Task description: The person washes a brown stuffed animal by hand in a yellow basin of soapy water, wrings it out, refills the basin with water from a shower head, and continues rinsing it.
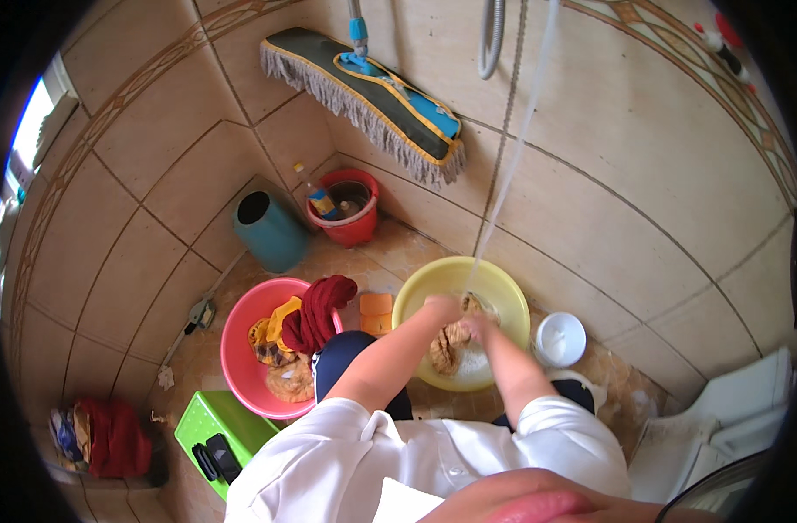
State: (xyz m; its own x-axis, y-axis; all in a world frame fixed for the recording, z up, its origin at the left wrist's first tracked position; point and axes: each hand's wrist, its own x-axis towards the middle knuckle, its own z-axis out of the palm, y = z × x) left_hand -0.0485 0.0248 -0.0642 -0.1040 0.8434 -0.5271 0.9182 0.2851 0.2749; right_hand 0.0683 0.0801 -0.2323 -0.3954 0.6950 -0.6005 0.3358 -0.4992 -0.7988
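Both of my hands are over a yellow basin (409, 294) on the floor. My left hand (443, 308) grips a wet tan cloth (445, 350), near a thin stream of water (512, 157) falling from above. Close beside it, my right hand (480, 324) holds the same cloth, part of which hangs down into the basin. Fingers of both hands are partly hidden. Suds or water show at the basin's bottom. On the left, a pink basin (238, 366) holds a yellow cloth (287, 321), a tan cloth (290, 381) and a dark red cloth (316, 312) draped over its rim.
An orange soap dish (376, 312) lies between the basins. To the right stands a white tub (560, 339). A red bucket (352, 230) with a bottle (320, 196), a teal bin (271, 232), a mop (372, 98) and a green stool (209, 418) are around.
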